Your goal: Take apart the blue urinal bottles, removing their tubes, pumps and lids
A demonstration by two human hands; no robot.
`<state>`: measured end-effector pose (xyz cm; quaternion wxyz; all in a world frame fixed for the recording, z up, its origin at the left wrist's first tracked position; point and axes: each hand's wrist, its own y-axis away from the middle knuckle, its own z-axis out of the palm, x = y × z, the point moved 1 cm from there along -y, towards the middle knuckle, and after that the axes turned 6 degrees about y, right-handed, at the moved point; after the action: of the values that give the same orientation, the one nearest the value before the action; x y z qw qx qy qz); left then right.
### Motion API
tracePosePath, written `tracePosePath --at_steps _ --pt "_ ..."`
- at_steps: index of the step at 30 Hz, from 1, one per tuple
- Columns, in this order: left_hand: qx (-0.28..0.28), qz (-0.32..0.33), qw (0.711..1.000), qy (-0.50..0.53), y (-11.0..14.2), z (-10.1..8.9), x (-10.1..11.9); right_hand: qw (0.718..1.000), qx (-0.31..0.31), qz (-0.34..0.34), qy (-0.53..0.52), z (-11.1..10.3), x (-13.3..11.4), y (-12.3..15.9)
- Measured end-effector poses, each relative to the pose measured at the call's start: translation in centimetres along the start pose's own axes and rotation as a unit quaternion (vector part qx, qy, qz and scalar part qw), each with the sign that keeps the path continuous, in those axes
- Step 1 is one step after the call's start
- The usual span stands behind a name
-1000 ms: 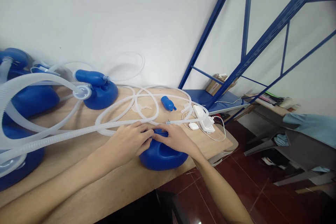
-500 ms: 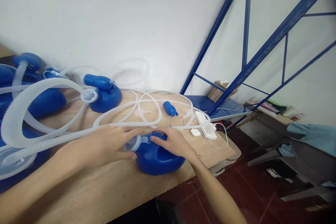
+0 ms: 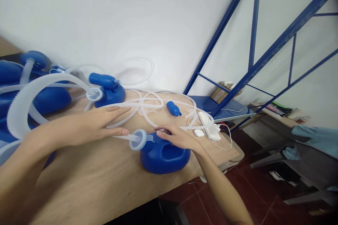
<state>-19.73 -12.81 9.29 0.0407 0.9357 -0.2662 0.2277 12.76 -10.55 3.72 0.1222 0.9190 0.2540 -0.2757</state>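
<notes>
Head view: my left hand [image 3: 89, 126] moved off clear cap [image 3: 139, 140], spread wide; only right hand [image 3: 181, 137] touches blue bottle [image 3: 163, 165], grip I cannot tell.

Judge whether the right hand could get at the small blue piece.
Likely yes: the right hand rests on the near blue jug, the small blue piece lies just beyond, and only low tubing seems to cross between.

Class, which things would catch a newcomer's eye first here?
Probably the blue plastic jug at the table's front edge, under the right hand. Next, the thick ribbed translucent hose arching at the left, and the blue metal rack rising at the right.
</notes>
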Motion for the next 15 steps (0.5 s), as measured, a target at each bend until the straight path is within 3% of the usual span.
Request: tracePosePath --at_steps 3,8,12,15 --pt "-0.027 0.018 0.999 -0.001 0.0 0.0 0.0 0.998 -0.033 0.034 0.037 -1.8 0.8 -1.9" --pt "-0.049 0.036 0.998 -0.004 0.2 0.8 -0.4 0.978 0.015 0.106 0.18 -4.5 3.2 -7.2" --pt "-0.049 0.076 0.996 0.001 0.1 1.3 1.2 0.976 -0.049 0.129 0.168 -4.0 5.4 -11.3" --pt "-0.033 0.123 0.992 -0.006 -0.4 2.1 2.8 0.973 -0.048 0.146 0.17 -2.7 6.5 -13.1"
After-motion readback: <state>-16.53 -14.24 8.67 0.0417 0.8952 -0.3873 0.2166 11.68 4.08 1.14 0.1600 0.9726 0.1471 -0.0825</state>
